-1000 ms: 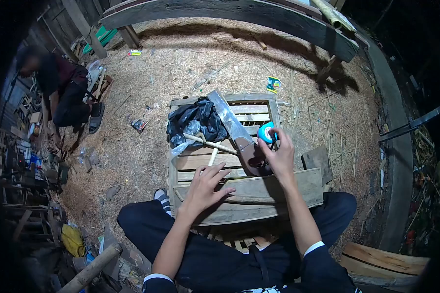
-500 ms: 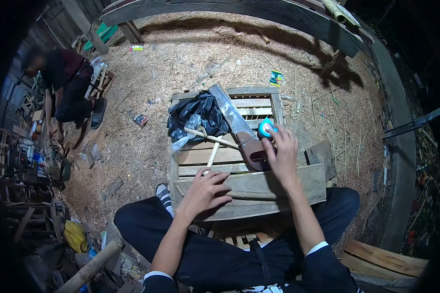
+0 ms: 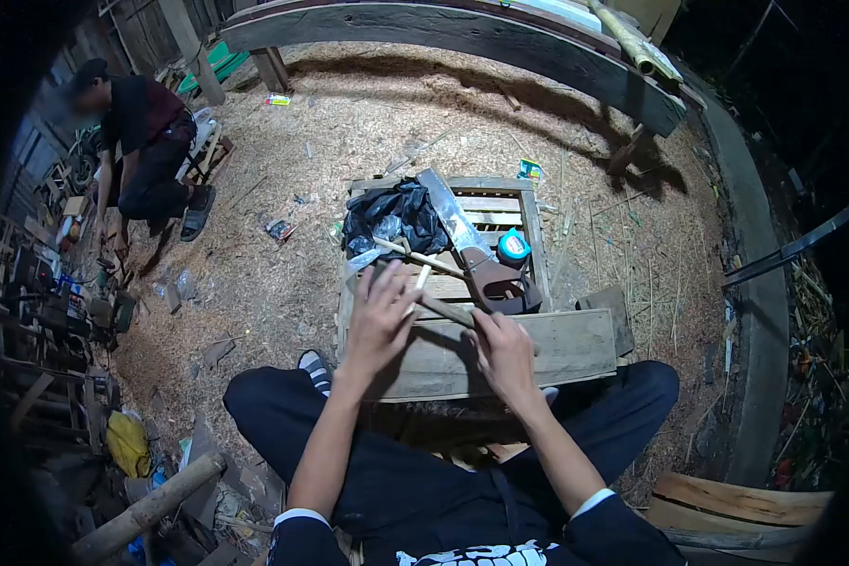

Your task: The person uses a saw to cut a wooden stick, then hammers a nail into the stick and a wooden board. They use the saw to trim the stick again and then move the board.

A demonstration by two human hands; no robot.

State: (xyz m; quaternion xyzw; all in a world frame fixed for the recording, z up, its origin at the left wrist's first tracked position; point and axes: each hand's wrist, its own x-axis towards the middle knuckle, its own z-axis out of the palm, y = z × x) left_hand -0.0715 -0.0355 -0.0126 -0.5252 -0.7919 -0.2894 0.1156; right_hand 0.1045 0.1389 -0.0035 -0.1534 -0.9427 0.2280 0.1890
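Note:
A thin brownish wooden stick (image 3: 448, 310) is in my right hand (image 3: 506, 357), its fingers closed round it above the grey wooden board (image 3: 566, 340). My left hand (image 3: 377, 325) is raised at the stick's left end, fingers stretched out and apart, thumb side toward it. Just beyond lies a handsaw (image 3: 457, 222) with a brown handle on a slatted wooden crate (image 3: 530, 215). A blue tape measure (image 3: 513, 247) sits right of the saw. Left of the saw are a black plastic bag (image 3: 415, 209) and pale thin sticks (image 3: 423, 261), partly hidden by my left hand.
At the left a person (image 3: 146, 141) crouches beside a pile of scraps and tools. A heavy wooden beam (image 3: 462, 47) spans the far side. A round pole (image 3: 151, 509) juts in at lower left, and planks (image 3: 745, 500) lie at lower right. Wood shavings cover the ground.
My right hand has come down from beside the tape measure and taken up the stick that lay on the board. My left hand has lifted off the board toward the stick's end.

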